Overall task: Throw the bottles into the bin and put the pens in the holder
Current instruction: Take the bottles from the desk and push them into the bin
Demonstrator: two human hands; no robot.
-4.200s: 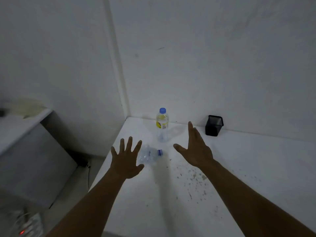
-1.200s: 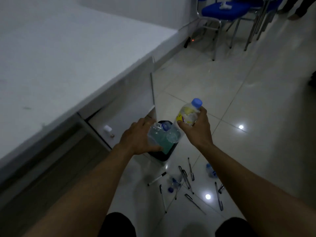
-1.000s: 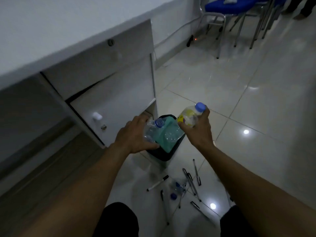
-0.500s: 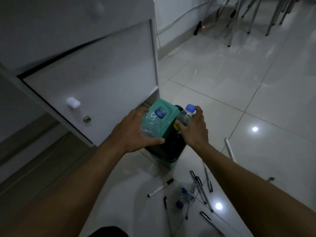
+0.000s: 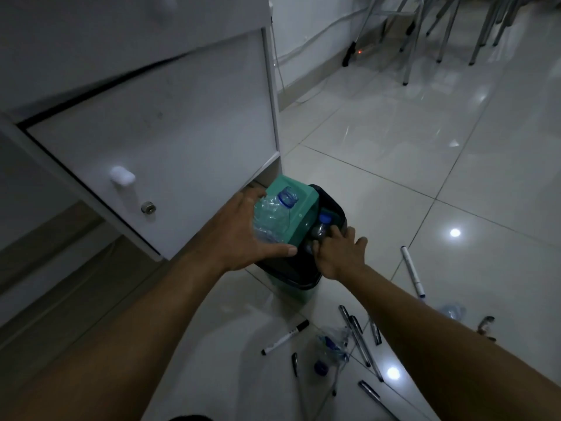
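Note:
A green bin [image 5: 303, 294] with a black liner and a raised green lid [image 5: 303, 205] stands on the floor by the cabinet. My left hand [image 5: 239, 235] grips a crushed clear bottle [image 5: 270, 217] just over the bin's left edge. My right hand [image 5: 337, 253] hovers over the bin mouth with fingers spread, thumb off to the side. Its fingertips touch a blue-capped bottle [image 5: 322, 227] lying inside the bin. Several pens [image 5: 355, 332], a black-capped marker [image 5: 285, 337] and a white marker [image 5: 413, 275] lie on the tiles. Two more crushed bottles [image 5: 331, 344] [image 5: 452, 311] lie among them.
A white cabinet door [image 5: 170, 141] with a knob [image 5: 121, 176] and a lock [image 5: 147, 208] stands close on the left of the bin. Metal chair legs [image 5: 406, 44] and a wall cable [image 5: 303, 53] are at the far top. Glossy floor tiles [image 5: 425, 147] stretch to the right.
Both hands came down to the bin. My right hand lowered the blue-capped bottle from above the rim into the bin and its fingers spread. My left hand still grips the crushed bottle.

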